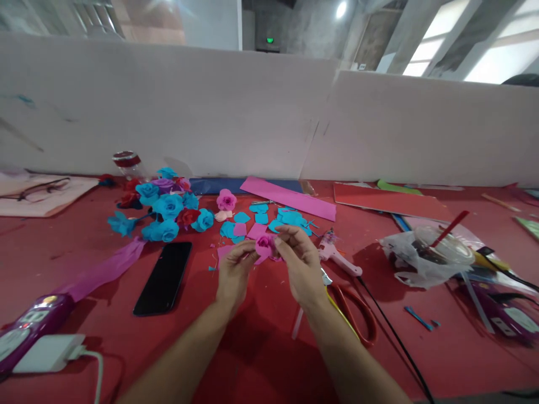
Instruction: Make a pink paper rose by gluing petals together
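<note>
Between my two hands is a pink paper flower (264, 244) with curled petals. My left hand (236, 268) is closed, its fingertips pinching the flower from the left. My right hand (301, 261) is closed too, thumb and fingers on the flower's right edge. Just behind them lie loose blue paper petals (290, 217) and pink paper pieces (256, 230). A finished-looking pink flower (226, 200) rests farther back. To the right of my right hand lie a pink glue gun (339, 258) and red-handled scissors (357, 314), partly covered by my forearm.
A bunch of blue, red and purple paper flowers (169, 206) lies at left, near a black phone (163, 279). A purple power strip (36, 322) holds a white charger (50, 352). At right stands a cup in a plastic bag (415, 261). A white partition (168, 106) bounds the red table.
</note>
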The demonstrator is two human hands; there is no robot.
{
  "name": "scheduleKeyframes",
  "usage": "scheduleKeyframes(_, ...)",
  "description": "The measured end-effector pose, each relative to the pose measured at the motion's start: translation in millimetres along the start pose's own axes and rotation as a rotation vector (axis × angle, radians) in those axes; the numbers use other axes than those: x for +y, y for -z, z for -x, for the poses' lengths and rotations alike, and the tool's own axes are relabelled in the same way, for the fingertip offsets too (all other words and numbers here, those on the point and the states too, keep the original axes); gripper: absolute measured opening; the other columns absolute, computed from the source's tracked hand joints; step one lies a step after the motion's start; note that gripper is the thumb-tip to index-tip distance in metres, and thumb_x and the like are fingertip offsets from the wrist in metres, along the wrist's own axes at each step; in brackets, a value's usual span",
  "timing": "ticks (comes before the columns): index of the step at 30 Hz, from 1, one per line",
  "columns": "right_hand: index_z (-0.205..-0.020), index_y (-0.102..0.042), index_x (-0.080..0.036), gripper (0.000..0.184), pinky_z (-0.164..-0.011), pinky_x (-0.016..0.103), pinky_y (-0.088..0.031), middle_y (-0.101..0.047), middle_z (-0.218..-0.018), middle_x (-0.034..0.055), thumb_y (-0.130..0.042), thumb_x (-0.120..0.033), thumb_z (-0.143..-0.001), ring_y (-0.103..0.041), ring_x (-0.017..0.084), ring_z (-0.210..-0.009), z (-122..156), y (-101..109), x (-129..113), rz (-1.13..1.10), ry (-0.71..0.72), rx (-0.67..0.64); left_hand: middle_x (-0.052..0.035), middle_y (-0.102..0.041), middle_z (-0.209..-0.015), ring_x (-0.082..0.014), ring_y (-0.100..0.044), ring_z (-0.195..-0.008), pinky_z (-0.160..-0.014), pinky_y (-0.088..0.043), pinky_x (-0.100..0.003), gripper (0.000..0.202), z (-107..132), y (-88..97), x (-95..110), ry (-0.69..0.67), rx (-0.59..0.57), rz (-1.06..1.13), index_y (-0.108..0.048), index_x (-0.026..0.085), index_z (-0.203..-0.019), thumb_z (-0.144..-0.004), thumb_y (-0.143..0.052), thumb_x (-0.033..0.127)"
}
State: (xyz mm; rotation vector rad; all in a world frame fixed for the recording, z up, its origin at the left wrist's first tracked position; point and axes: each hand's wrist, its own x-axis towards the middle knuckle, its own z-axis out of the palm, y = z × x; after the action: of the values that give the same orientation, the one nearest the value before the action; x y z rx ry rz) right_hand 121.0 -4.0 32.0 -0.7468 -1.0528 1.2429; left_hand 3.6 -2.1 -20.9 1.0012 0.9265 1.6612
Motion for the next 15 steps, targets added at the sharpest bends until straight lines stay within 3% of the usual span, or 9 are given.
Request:
scheduleKeyframes(4,-0.091,-0.058,-0.023,0.012,-0.055,0.024,-0.039,-0.057,-0.073,-0.0026,-0.055,-0.021,-0.079,-0.051,0.01,-0.057,-2,2,-2,-0.129,-0.001,0.097,-0.0024,-0.066,-0.081,-0.0169,-0.057,-0.084,-0.08,-0.044,-0.031,0.012,-1,1.1,-6,0.016,0.08,0.022,-0.073,0.021,-0.075,-0.063,-0.073,0.021)
scheduleKeyframes(7,-0.082,-0.059,-0.022,0.012,-0.054,0.023,-0.037,-0.06,-0.076,-0.0027,-0.057,-0.016,-0.073,-0.05,0.009,-0.057,-3,4,7,-0.011,-0.071,0.185,-0.0006,-0.065,-0.079,-0.0145,-0.057,-0.082,-0.082,-0.043,-0.029,0.012,-2,1.1,-7,0.067,0.151,0.049,-0.072,0.02,-0.073,-0.062,-0.075,0.019)
scheduleKeyframes(11,-0.08,-0.067,-0.02,0.013,-0.073,0.029,-0.043,-0.066,-0.083,0.0019,-0.063,-0.018,-0.068,-0.057,0.015,-0.078,-3,3,22,0.179,-0.185,0.029,0.0001,-0.067,-0.077,-0.0132,-0.059,-0.079,-0.08,-0.044,-0.028,0.012,-2,-0.6,-1,0.098,0.169,0.062,-0.072,0.02,-0.074,-0.062,-0.075,0.02)
scheduleKeyframes(15,-0.086,-0.069,-0.021,0.018,-0.076,0.031,-0.044,-0.068,-0.086,0.0022,-0.066,-0.02,-0.068,-0.058,0.017,-0.081,-2,1,24,0.169,-0.141,0.0,-0.0011,-0.07,-0.078,-0.014,-0.061,-0.079,-0.08,-0.046,-0.028,0.012,-1,-3.2,7,0.137,0.158,0.067,-0.072,0.019,-0.075,-0.063,-0.074,0.022)
